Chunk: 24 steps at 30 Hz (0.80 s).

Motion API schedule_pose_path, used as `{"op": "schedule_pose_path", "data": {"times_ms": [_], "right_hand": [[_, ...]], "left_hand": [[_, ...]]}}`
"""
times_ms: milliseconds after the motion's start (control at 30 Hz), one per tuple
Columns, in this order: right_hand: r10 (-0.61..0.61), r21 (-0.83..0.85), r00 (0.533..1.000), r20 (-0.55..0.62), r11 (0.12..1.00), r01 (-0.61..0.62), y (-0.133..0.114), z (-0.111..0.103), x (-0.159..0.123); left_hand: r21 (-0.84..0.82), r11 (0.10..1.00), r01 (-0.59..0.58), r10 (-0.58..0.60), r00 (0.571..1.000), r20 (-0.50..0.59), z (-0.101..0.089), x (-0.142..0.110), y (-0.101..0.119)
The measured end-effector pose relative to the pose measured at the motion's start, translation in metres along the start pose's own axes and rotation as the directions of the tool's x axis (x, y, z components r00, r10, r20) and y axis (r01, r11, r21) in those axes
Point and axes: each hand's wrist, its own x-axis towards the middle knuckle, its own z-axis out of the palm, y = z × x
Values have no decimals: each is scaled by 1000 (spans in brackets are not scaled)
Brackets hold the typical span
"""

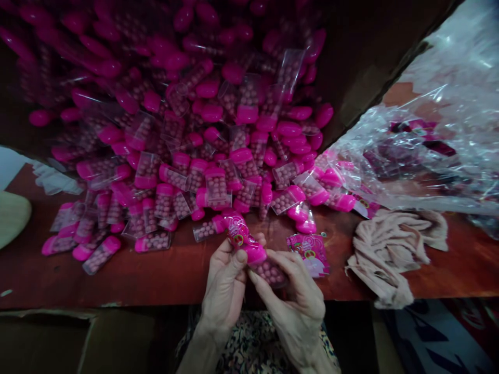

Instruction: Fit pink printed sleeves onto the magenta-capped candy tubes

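Both hands meet over the table's front edge at one small clear bottle of pink candy balls (268,272) with a pink cap. A printed pink sleeve (238,228) covers the cap end and sticks out up and to the left. My left hand (228,280) pinches the sleeve and cap between thumb and fingers. My right hand (296,293) grips the clear body of the bottle from the right. Just beyond my right hand, flat printed pink sleeves (310,253) lie on the table. A capped candy bottle (208,227) lies right behind my left fingers.
A big heap of pink-capped candy bottles (210,182) spills from a dark open box (362,67) onto the red-brown table (175,280). To the right lie a crumpled beige cloth (393,252) and clear plastic bags (440,171). A pale rounded object (13,218) sits at the left edge.
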Motion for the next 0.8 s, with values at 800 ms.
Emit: {"op": "schedule_pose_path", "data": {"times_ms": [800], "right_hand": [[201,193,980,-11,962,-195,1,12,-9]], "left_hand": [[24,998,49,-50,998,39,2,-2,-3]]}}
